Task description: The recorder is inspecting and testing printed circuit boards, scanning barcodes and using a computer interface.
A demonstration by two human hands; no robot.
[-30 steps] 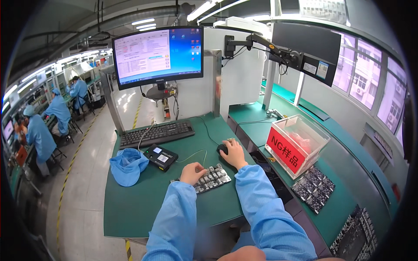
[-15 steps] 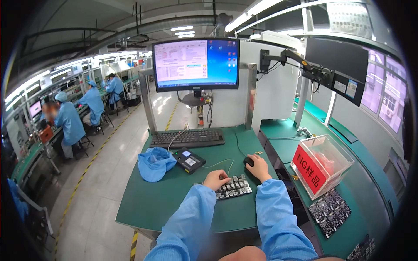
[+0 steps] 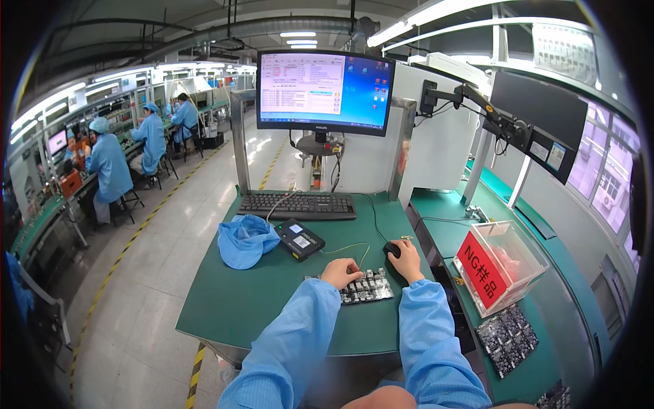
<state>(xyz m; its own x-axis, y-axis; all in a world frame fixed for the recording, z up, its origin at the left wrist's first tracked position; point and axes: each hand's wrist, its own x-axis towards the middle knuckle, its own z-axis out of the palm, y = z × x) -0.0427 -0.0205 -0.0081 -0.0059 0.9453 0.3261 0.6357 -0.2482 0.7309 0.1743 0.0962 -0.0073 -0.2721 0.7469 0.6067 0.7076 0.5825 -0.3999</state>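
My left hand (image 3: 340,274) rests at the left end of a circuit board panel (image 3: 368,294) crowded with small silvery parts. Its thumb and fingers are pinched together over the board; what they hold is hidden. A thin pale cable (image 3: 368,247) runs from a black box-shaped device (image 3: 298,238) with a small lit display down to near those fingertips. My right hand (image 3: 409,262) is closed over a black computer mouse (image 3: 392,250), to the right of the board. Both hands lie on the green-topped table (image 3: 272,300).
Behind the hands are a black keyboard (image 3: 298,205) and a lit monitor (image 3: 324,92). A blue cloth cap (image 3: 246,242) lies left of the device. On the right bench stands a clear bin (image 3: 507,262) with a red label, near more circuit boards (image 3: 507,339). Co-workers (image 3: 109,170) sit far left.
The view has shifted slightly. More lines of text now show in the monitor's window. Both hands keep about the same places, left at the board and right on the mouse.
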